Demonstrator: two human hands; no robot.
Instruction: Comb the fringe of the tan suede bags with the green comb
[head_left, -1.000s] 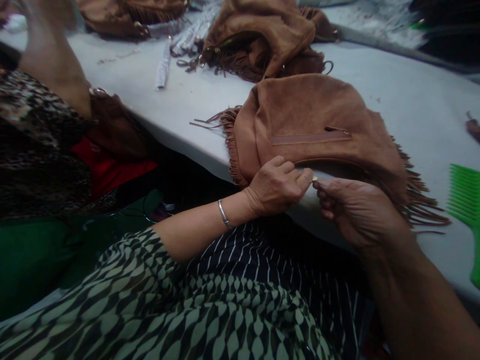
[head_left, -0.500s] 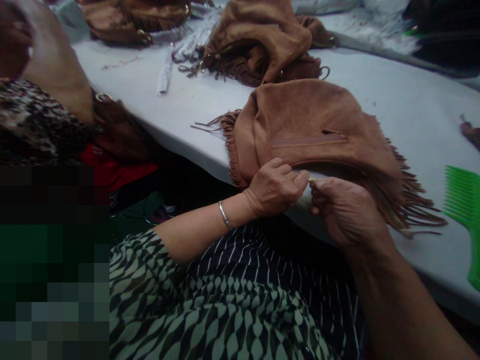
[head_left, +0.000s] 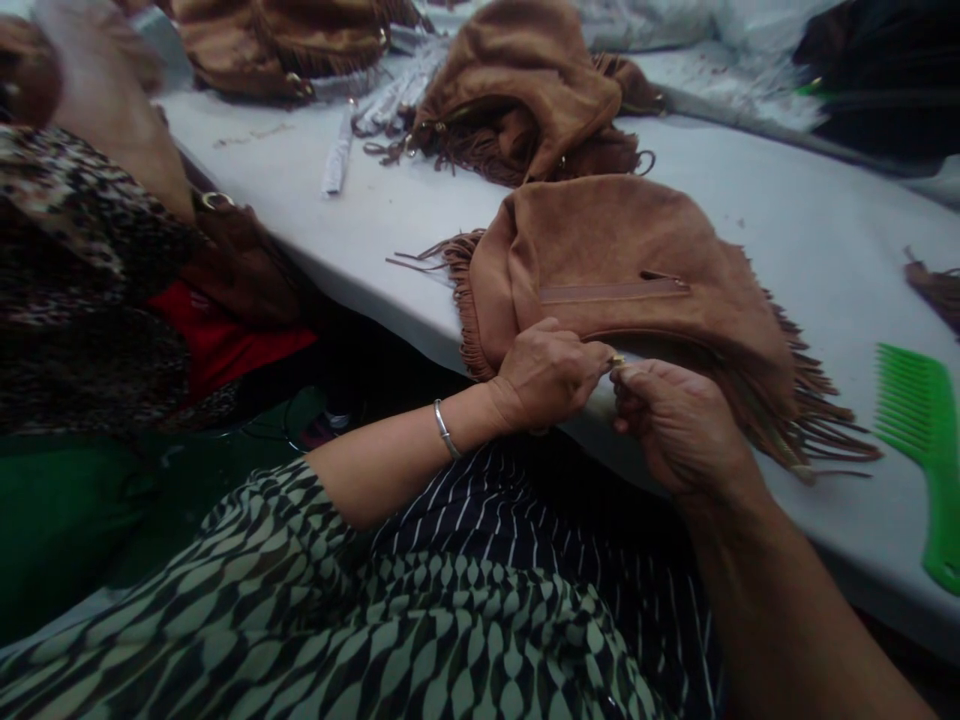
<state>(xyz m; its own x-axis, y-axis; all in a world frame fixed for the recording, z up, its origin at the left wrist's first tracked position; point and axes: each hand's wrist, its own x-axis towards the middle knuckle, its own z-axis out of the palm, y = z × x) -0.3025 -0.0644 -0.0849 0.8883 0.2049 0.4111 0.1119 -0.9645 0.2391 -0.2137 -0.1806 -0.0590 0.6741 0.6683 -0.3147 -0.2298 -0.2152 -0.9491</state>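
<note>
A brown suede-like fringed handbag (head_left: 615, 240) lies on the table's near edge, a zip pocket facing up. My left hand (head_left: 551, 375), with a bangle at its wrist, is closed at the bag's front edge. Close against its fingertips, my right hand (head_left: 667, 415) pinches, thumb against finger. Between the two hands shows a small gold-coloured metal piece (head_left: 616, 360); its exact kind is too small to make out. Whatever lies inside the left fist is hidden.
On the white table (head_left: 795, 210), a green wide-toothed comb (head_left: 926, 420) lies at the right. Another brown fringed bag (head_left: 517, 80) sits behind, with more brown bags (head_left: 277, 45) at the far left. A co-worker in a patterned top (head_left: 82, 230) is at the left.
Both hands stay together at the bag's edge, with the fingers shifted slightly. The gold-coloured piece shows a little more clearly. The whole view has moved slightly.
</note>
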